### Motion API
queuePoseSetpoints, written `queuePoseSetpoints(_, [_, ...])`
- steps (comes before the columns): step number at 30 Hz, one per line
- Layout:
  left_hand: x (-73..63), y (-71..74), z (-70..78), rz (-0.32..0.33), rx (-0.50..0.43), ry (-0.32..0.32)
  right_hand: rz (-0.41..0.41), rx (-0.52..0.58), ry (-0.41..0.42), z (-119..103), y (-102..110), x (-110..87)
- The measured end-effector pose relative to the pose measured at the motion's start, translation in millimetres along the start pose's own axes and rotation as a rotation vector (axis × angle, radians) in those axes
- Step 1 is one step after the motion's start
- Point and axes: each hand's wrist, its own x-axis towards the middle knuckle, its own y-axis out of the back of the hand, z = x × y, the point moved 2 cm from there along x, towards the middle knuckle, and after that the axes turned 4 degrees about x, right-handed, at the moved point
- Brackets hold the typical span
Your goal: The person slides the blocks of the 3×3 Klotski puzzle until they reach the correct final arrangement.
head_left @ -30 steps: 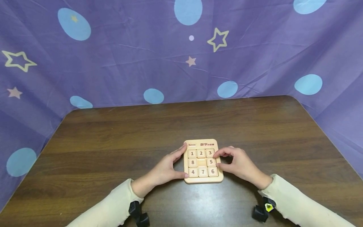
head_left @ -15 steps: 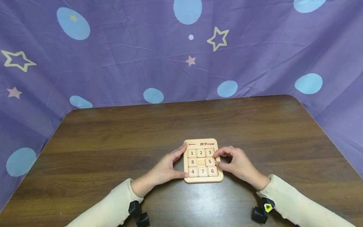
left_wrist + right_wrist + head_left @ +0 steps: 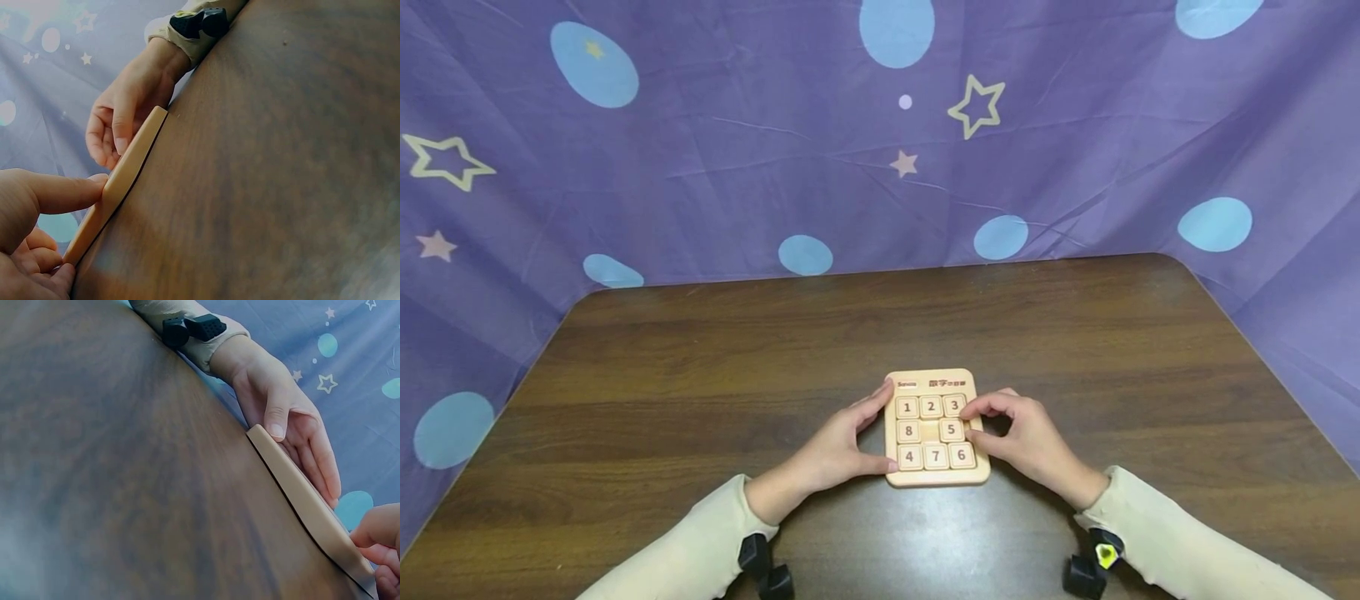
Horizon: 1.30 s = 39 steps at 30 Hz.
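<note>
In the head view a light wooden number slide puzzle point(image 3: 937, 478) lies flat on the table, its square tiles numbered 1 to 8. My left hand point(image 3: 838, 440) grips the frame's left side, thumb on the lower left corner and fingers at the upper left. Thumb and forefinger of my right hand point(image 3: 1033, 433) pinch the 5 tile point(image 3: 951, 429) at its right side. This tile sits partway between the right and middle columns of the middle row, and bare tray shows between it and the 8 tile point(image 3: 908, 431). Both wrist views show only the puzzle's side edge, the tile faces hidden.
The brown wood-grain table point(image 3: 737, 358) reaches back to a purple curtain point(image 3: 722, 192) printed with stars and blue dots. Black devices are strapped at the left cuff point(image 3: 765, 567) and right cuff point(image 3: 1093, 562).
The 5 tile has slid left from the right column toward the middle, my right thumb and forefinger moving with it. My left hand stays in place on the frame.
</note>
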Motion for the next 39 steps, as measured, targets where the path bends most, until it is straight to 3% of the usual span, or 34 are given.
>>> queuePoseSetpoints(22, [0.3, -1.5, -0.7, 0.002, -0.010, -0.008, 0.024, -0.040, -0.007, -2.2, -5.1, 0.8])
queuePoseSetpoints(39, [-0.6, -0.8, -0.3, 0.002, 0.009, -0.011, 0.035, -0.003, 0.001, -5.6, -14.5, 5.1])
